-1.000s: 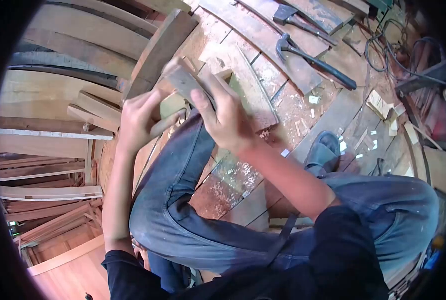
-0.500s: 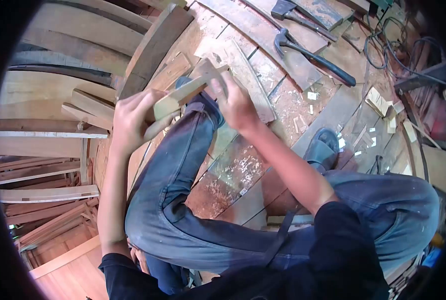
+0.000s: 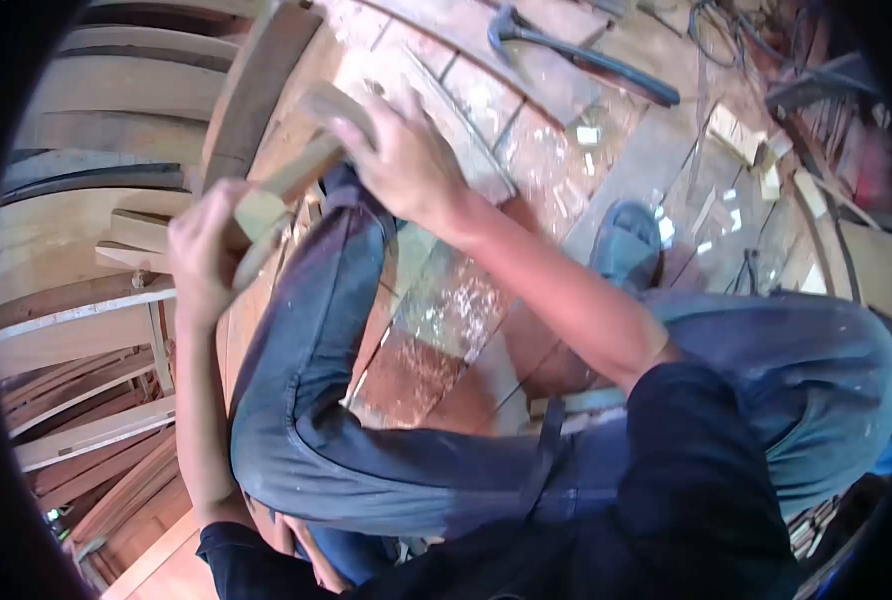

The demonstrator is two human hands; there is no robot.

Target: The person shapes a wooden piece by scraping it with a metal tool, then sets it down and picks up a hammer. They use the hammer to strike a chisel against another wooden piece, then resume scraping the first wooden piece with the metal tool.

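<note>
Between my hands, a stiff, light wood block (image 3: 296,170); left hand (image 3: 201,250) grips its near end; right hand (image 3: 401,160) clasps the far end.

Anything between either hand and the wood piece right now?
Nothing visible. The left hand grips the near end of the wood piece and the right hand presses on its far end, above the raised knee; both touch it directly.

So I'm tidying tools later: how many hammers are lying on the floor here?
1. A hammer with a dark handle lies on the floor planks at the top of the view, beyond the right hand. Others may lie outside the frame.
</note>
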